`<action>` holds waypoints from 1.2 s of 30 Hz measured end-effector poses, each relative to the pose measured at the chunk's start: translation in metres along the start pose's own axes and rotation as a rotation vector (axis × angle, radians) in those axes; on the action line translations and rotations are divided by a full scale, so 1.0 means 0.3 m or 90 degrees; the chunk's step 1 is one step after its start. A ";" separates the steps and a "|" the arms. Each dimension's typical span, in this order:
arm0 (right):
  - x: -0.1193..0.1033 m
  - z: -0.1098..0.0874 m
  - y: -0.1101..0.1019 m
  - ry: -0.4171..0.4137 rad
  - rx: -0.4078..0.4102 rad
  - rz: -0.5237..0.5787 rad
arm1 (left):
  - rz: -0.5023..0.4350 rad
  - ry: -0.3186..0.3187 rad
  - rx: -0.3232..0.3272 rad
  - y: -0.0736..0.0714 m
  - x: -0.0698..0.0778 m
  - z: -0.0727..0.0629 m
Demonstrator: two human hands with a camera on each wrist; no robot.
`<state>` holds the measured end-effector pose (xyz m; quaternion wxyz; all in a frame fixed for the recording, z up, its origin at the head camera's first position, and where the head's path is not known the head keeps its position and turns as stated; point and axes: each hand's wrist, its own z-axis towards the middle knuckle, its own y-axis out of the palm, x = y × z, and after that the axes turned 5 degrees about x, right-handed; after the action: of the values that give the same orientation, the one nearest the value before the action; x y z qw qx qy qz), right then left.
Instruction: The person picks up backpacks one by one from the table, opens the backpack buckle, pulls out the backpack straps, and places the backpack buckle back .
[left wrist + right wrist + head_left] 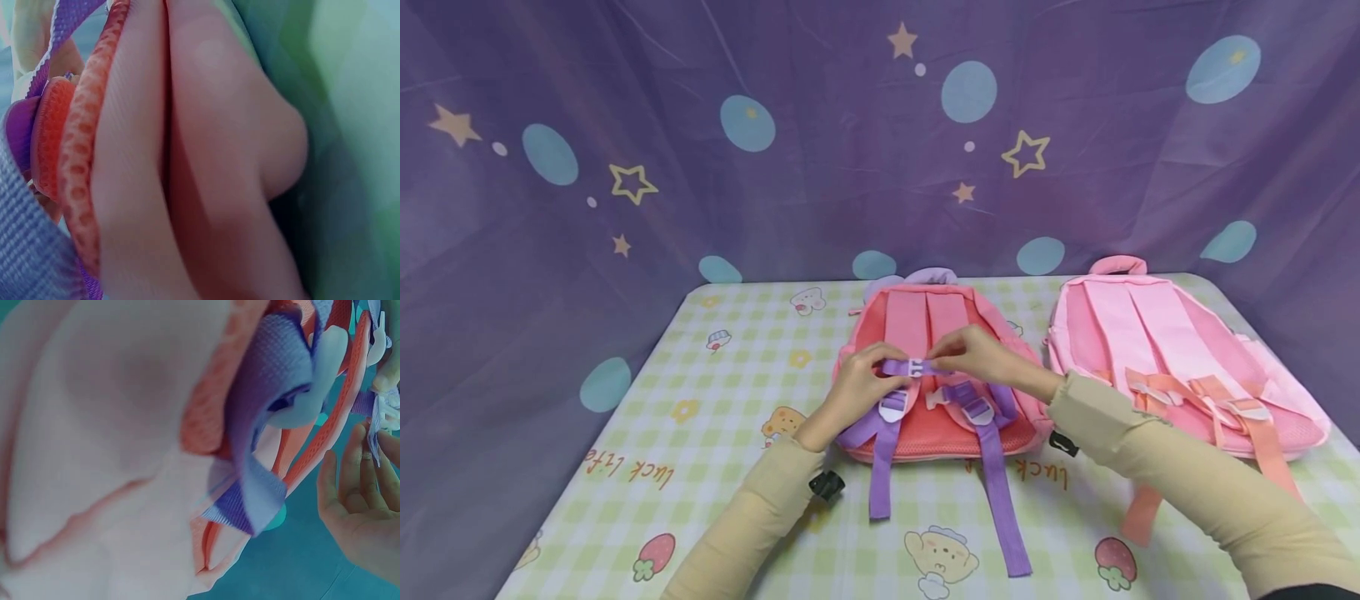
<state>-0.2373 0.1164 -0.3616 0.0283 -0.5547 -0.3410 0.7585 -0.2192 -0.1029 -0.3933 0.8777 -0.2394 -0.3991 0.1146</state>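
A coral-pink backpack (pixel 910 437) with purple webbing lies with its shoulder straps facing up. Across those straps runs a short purple strap (pixel 892 367) with a white plastic buckle (pixel 915 367) on it. My left hand (pixel 863 382) pinches the left part of this strap beside the buckle. From the other side, my right hand (pixel 976 354) grips the strap's right part with thumb and fingers. Just below, a white adjuster (pixel 893 406) and a second one (pixel 978 410) hold the purple webbing. The right wrist view shows fingers round the strap and buckle (pixel 389 409).
To the right lies a light pink backpack (pixel 1150 308) with orange webbing, partly under my right sleeve. Two loose purple strap ends (pixel 1003 517) hang toward me over the checked tablecloth (pixel 715 483). A purple curtain (pixel 850 167) closes off the back.
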 end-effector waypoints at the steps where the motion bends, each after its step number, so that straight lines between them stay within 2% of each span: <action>1: 0.006 -0.001 -0.003 -0.001 0.005 -0.006 | 0.000 0.000 0.001 0.001 -0.001 0.000; 11: 0.033 -0.011 -0.014 0.006 0.021 -0.011 | -0.006 -0.004 0.007 0.005 -0.004 0.000; 23: 0.025 0.001 -0.001 -0.020 0.012 -0.016 | -0.005 -0.005 0.003 0.003 -0.002 0.000; 36: -0.003 0.008 0.012 0.000 -0.001 0.011 | -0.005 -0.006 0.001 0.004 -0.002 -0.001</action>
<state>-0.2377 0.1121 -0.3625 0.0212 -0.5578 -0.3366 0.7584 -0.2196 -0.1022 -0.3945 0.8765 -0.2367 -0.4038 0.1125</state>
